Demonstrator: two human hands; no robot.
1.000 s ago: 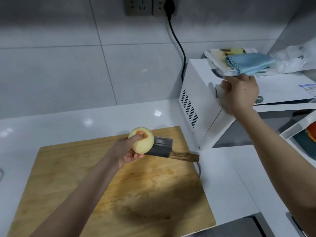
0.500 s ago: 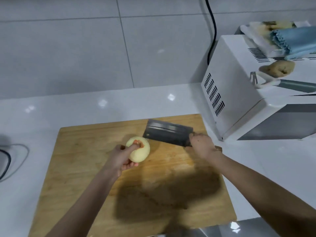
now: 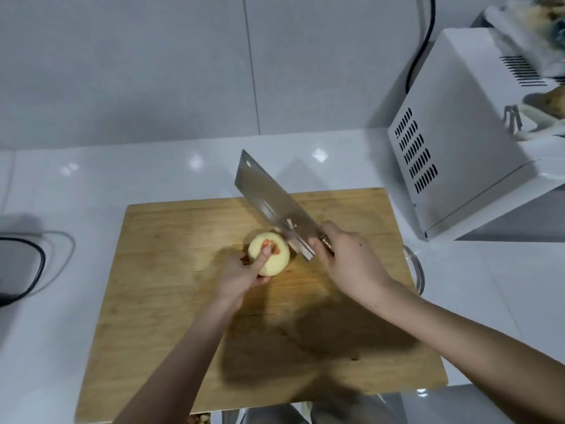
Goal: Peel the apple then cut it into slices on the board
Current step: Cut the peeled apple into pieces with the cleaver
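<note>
I see the peeled apple (image 3: 273, 261) sitting mid-frame on the wooden board (image 3: 171, 270), left hand (image 3: 241, 276) curled round it, one finger pressed on top. Right hand (image 3: 348, 261) is wrapped tight round the cleaver (image 3: 269, 203) handle, blade slanting toward the upper left, its heel just beside the apple; white microwave (image 3: 452, 148) at upper right

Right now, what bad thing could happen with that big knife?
1. The knife sits right beside the apple, and one of the left hand's fingers lies on top of the apple, so the blade might nick it.
2. The apple is round and peeled, so probably slippery. It might roll on the board when the right hand cuts.
</note>
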